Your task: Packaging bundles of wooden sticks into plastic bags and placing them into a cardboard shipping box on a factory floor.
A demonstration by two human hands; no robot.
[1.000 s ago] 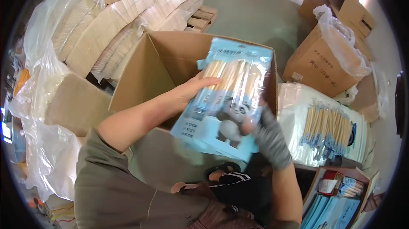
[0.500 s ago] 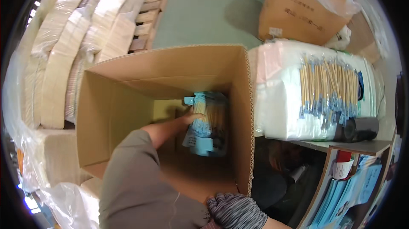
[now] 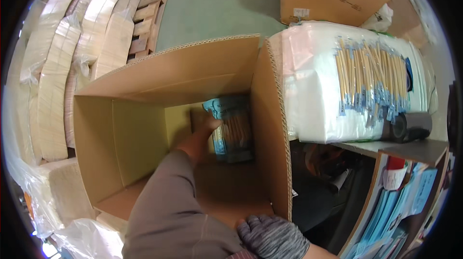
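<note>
Blue packets (image 3: 235, 131), lowered from above the carton (image 3: 96, 153), are now deep inside its right side, the left hand (image 3: 210, 125) touching them. The gloved right hand (image 3: 272, 237) is by its near rim; I cannot tell either hand's grip.

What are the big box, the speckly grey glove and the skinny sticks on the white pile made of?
Box: cardboard, matt brown; its rim shows wavy ridges.
Glove: seems knitted yarn, soft and dull, with flecked grey stripes; I can't tell which fibre.
Sticks: probably wood or bamboo, pale tan; their wrappers look like thin plastic, see-through and shiny.
</note>
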